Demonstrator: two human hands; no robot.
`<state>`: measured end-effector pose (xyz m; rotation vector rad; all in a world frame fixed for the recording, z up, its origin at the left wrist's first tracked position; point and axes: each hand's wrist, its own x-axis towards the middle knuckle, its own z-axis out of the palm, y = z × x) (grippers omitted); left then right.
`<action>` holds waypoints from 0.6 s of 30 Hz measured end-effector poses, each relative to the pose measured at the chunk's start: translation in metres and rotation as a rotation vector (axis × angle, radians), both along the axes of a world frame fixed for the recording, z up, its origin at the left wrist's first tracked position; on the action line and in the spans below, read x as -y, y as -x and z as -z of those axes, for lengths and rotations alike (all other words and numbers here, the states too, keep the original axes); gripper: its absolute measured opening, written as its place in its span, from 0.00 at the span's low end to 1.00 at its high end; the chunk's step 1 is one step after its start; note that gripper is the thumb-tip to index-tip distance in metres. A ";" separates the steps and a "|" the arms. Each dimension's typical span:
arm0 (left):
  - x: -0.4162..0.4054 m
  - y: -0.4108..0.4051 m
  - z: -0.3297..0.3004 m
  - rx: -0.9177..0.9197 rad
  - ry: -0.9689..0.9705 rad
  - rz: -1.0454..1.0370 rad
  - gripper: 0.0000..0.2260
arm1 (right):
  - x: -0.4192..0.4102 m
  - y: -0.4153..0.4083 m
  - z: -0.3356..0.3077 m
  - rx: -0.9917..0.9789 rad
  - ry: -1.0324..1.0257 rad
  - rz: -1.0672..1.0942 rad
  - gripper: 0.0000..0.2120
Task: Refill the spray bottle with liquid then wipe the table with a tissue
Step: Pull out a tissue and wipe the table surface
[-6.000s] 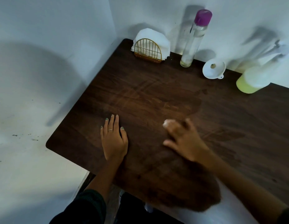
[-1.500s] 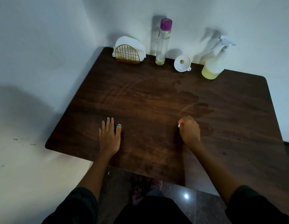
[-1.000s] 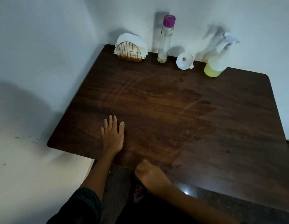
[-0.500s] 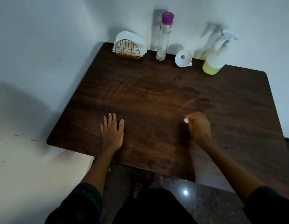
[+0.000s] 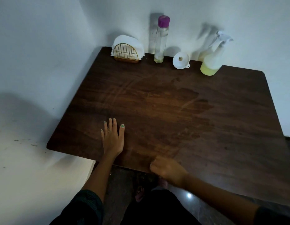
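While the flat, spread left hand (image 5: 112, 140) braced the dark wooden tabletop (image 5: 181, 103), the curled right hand (image 5: 167, 169) wiped its near edge; tissue unseen, remaining streaks apparently next.

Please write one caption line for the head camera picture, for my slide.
Right hand wipes the table's near edge, left hand flat; spray bottle stands behind.
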<state>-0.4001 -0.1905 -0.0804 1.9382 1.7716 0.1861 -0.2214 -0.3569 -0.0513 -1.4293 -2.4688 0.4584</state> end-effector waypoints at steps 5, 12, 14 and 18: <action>0.009 -0.003 -0.004 0.026 0.003 -0.032 0.26 | -0.055 -0.139 0.013 0.106 -0.015 0.711 0.07; 0.028 -0.024 -0.001 -0.024 -0.031 -0.144 0.27 | -0.066 -0.133 0.005 0.083 0.105 0.877 0.10; 0.029 -0.034 0.000 -0.026 -0.041 -0.202 0.27 | -0.042 -0.085 0.011 0.006 0.144 0.567 0.11; 0.033 -0.066 0.000 -0.004 -0.112 -0.285 0.26 | -0.004 -0.023 -0.002 -0.113 0.285 0.047 0.13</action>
